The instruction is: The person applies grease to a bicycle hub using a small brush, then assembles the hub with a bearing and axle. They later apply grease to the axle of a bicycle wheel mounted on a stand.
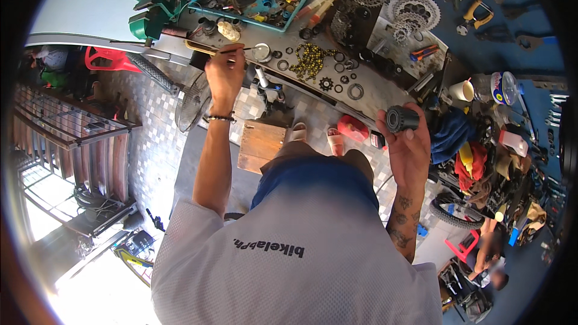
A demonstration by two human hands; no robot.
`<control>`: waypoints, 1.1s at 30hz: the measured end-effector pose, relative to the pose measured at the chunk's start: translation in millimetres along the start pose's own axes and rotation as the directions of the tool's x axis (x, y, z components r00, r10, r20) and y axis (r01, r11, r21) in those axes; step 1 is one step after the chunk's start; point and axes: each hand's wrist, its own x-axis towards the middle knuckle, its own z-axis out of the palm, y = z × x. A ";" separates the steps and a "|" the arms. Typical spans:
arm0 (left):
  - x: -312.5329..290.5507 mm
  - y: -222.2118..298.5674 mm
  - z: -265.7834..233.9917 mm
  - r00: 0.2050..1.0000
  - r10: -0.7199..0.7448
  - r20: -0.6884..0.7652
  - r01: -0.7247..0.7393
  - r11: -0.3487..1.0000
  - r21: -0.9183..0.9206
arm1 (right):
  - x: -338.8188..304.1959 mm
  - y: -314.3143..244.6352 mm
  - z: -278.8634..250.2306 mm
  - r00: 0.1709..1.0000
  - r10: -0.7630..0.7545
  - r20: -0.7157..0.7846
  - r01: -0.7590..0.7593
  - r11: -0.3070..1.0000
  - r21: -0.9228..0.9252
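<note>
My left hand [225, 75] is at the bench's front edge, its fingers pinching a thin dark stick [233, 50]. The stick's far end points to a small round tin [261, 53] with something pale inside; whether they touch is unclear. My right hand [411, 144] is raised on the right, palm up, fingers closed around a dark, ridged freehub body [402, 119]. One round end of it faces left. Between my hands, a yellow-and-black chain [310, 60], a small cog [326, 83] and several rings and bearings, such as a ring [355, 91], lie on the workbench [376, 97].
A blue tray [283, 26] of mixed parts stands at the back. Cassettes [415, 11] and an orange cutter [424, 53] lie back right, near a paper cup [462, 90]. Below the bench are a wooden box [262, 144] and a fan [194, 102]. Another person [486, 253] is lower right.
</note>
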 end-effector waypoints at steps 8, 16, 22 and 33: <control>6.0 -57.6 43.2 0.992 0.106 0.074 -0.111 0.991 0.070 | -1.2 5.6 -0.6 0.998 -0.053 0.021 0.052 0.999 0.003; 8.3 -55.7 47.6 0.992 0.098 0.081 -0.110 0.983 0.151 | -3.1 1.9 0.4 0.999 -0.021 0.026 0.020 1.000 0.016; 9.8 0.6 -15.2 0.991 -0.080 -0.110 0.042 0.950 -0.311 | 1.8 1.5 -0.1 0.999 -0.037 0.039 0.036 0.999 0.014; -41.3 172.4 -64.3 0.844 0.527 0.095 -0.273 0.575 -0.771 | 16.2 -0.3 18.7 0.994 -0.076 0.072 0.084 0.991 -0.107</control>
